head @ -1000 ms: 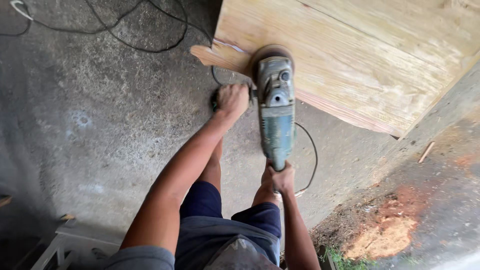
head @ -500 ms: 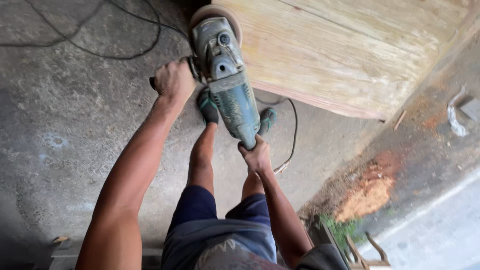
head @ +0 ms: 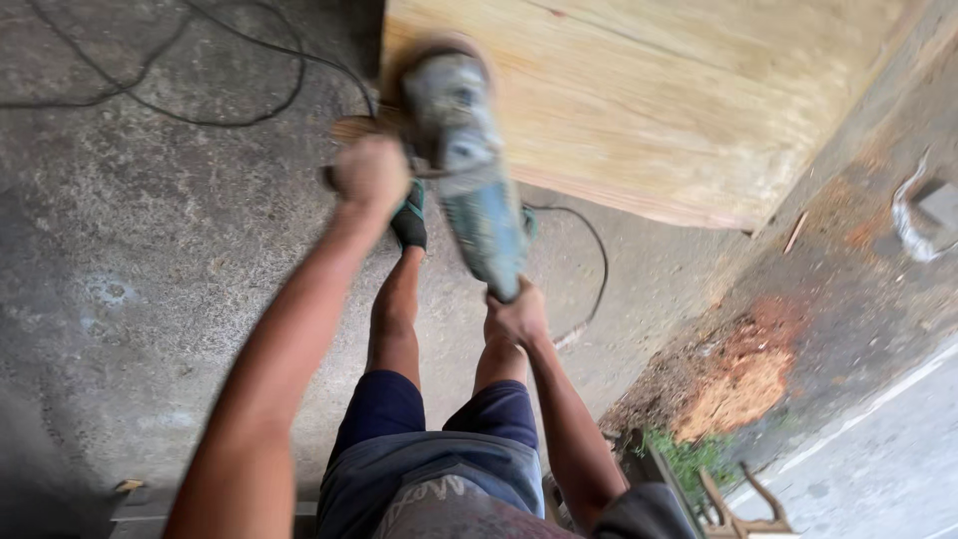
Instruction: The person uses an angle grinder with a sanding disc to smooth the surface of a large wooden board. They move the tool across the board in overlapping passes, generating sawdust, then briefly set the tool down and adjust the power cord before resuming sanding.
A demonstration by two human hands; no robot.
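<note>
Left hand: my left hand (head: 371, 172) is clenched around the side handle of the grinder (head: 467, 170), arm stretched forward, knuckles blurred with motion.
Right hand: my right hand (head: 517, 314) grips the rear end of the grinder's body, just above my right knee, fingers wrapped tight.
Grinder: a worn blue-green angle grinder, held between both my hands and slanting from my right hand up to the wood, its round head pressed at the lower left corner of the board (head: 639, 100); the head is too blurred for me to tell the disc from the guard.
Board: a large pale plywood sheet fills the upper right of the view, its lower edge running down toward the right, above the concrete floor (head: 150, 250).
Cord: a black power cable (head: 200, 105) loops across the floor at upper left, and another stretch curls beside my right leg.
Legs: my bare legs stand below the grinder in dark blue shorts (head: 429, 439); a green-and-black shoe (head: 410, 218) shows just under my left hand.
Floor: grey, rough and speckled; to the right lies a heap of orange-brown sawdust (head: 743, 374), with a tuft of green weeds (head: 689, 454) near it.
Far right: a lighter strip of pavement (head: 878, 469) runs along the corner.
</note>
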